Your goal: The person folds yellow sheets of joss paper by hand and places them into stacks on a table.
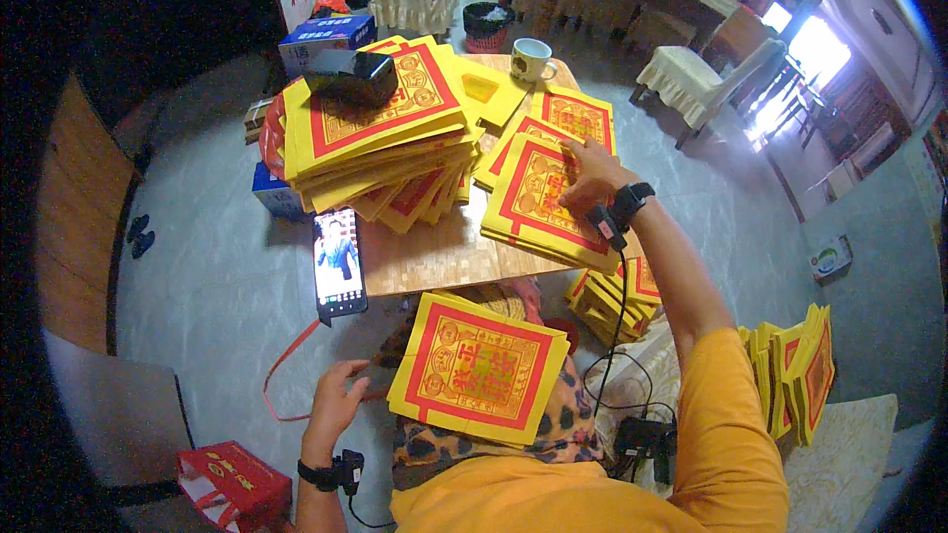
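Hands apart; right hand (598,181) on paper stack (528,192) at near right edge of wooden table (420,266), grip unclear; left hand (336,401) empty, open, short of table beside lap stack (482,372); tall skewed pile (385,163) on table's left could slide, black box (352,77) with it, if bumped.

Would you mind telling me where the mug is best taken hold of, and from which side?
Probably by its handle, coming from the right: the upright mug has that loop sticking out on its right, away from the yellow paper at its left.
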The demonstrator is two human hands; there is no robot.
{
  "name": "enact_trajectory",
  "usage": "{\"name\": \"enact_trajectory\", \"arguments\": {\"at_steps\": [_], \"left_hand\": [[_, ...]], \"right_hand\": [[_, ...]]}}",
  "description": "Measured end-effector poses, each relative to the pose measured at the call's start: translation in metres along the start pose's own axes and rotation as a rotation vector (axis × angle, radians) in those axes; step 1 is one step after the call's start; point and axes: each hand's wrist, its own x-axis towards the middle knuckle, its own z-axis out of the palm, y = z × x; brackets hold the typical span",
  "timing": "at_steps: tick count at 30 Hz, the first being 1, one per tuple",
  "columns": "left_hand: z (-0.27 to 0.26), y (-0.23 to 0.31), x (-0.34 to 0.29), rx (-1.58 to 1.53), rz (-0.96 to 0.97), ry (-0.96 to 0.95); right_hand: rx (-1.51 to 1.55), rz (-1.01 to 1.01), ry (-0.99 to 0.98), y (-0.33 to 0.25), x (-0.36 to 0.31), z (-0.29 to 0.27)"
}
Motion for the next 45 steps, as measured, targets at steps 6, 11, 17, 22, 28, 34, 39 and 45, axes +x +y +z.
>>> {"name": "enact_trajectory", "arguments": {"at_steps": [6,11,17,22,28,34,39,45], "left_hand": [[0.003,0.006,-0.004,0.050,0.001,-0.025],[-0.006,0.026,-0.008,0.036,0.012,-0.003],[-0.025,0.065,0.002,-0.238,0.059,-0.034],[-0.011,0.111,0.024,-0.496,0.239,-0.043],[0.015,0.158,0.054,-0.845,0.441,0.020],[0.006,0.158,0.085,-0.939,0.363,0.045],[0.000,0.162,0.105,-1.043,0.213,0.030],[0.013,0.140,0.118,-0.683,0.529,0.113]], "right_hand": [[-0.117,-0.166,0.101,-0.007,-0.003,-0.017],[0.468,-0.174,-0.014,0.012,-0.010,-0.045],[0.483,-0.310,0.031,-0.079,-0.098,-0.107],[0.700,-0.421,0.203,-0.121,-0.150,-0.081],[1.117,-0.539,0.216,-0.133,-0.173,0.030],[1.038,-0.517,0.363,-0.156,-0.155,0.058],[0.874,-0.318,0.273,-0.124,-0.112,0.085],[0.753,-0.343,0.333,-0.106,-0.091,0.100]]}}
